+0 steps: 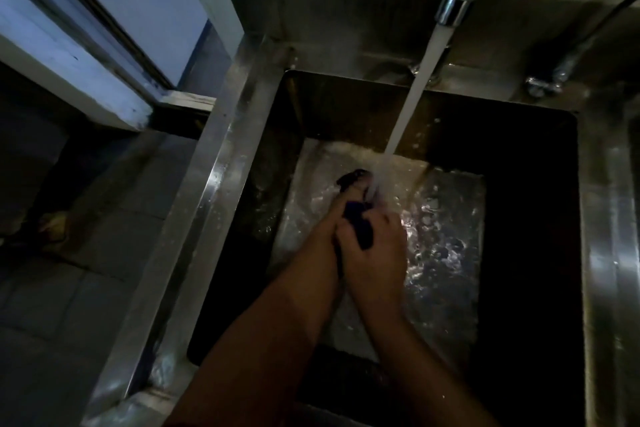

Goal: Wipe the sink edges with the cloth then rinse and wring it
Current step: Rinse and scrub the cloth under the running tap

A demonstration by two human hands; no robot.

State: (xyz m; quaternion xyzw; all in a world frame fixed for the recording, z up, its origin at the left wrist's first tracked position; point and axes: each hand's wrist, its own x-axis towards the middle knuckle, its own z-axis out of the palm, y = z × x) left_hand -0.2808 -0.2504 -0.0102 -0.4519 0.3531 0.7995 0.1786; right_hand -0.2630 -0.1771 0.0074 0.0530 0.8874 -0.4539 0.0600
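Deep stainless steel sink [239,135], rectangular basin, walls dark and in shadow. Basin floor holds a shallow sheet of moving water [440,239], rippled and catching light; splash and foam are brightest at the far end, where the stream lands. Chrome faucet [457,0] reaches in from the upper right over the back rim, running a solid white stream of water [412,97] down into the basin. The stream meets the top of the cloth and the fingertips there. Cloth [360,225] is dark, navy to near black, soaked, bunched into a narrow twisted wad; one end pokes out above the hands right under the stream, a fold shows between the hands, and a thin strip hangs down along the seam between the two wrists. Both hands are low inside the basin, above the wet floor, pressed together side by side. Left hand [325,229] has its fingers wrapped round the cloth's upper part; right hand [377,250] is curled over the lower part, knuckles up. Left sink rim is wet and streaked. Left of the sink, a tiled floor [69,288] and a pale door frame [86,55], dimly lit.
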